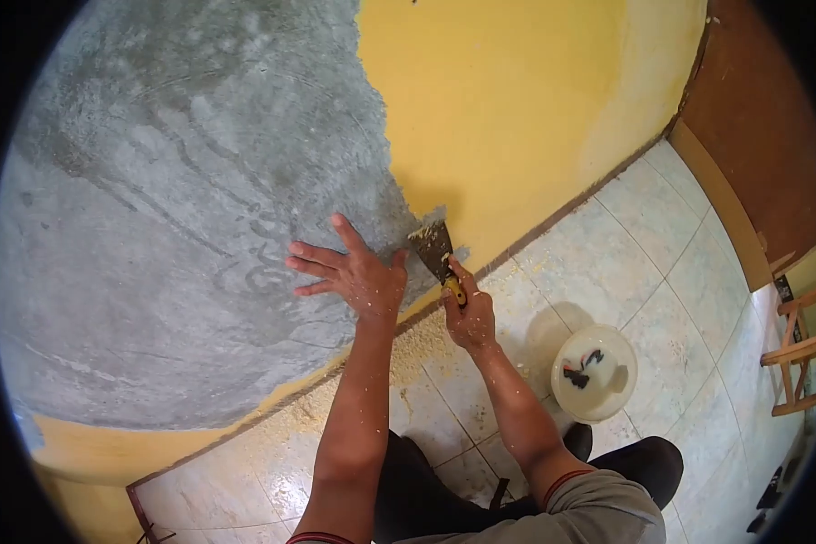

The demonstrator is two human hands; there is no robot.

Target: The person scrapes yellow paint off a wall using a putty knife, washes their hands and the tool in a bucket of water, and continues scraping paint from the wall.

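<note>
My right hand [470, 317] grips the yellow handle of a metal scraper [433, 248]. Its blade is pressed against the wall at the edge where yellow paint [508, 109] meets bare grey plaster [172, 208]. My left hand [352, 275] lies flat on the grey plaster with fingers spread, just left of the blade. Both forearms are dusted with paint flakes.
A white plastic bucket [594, 374] with dark items inside stands on the tiled floor [662, 263] to my right. Paint flakes litter the floor along the wall base. A wooden chair [800, 349] stands at the far right beside a brown door [752, 118].
</note>
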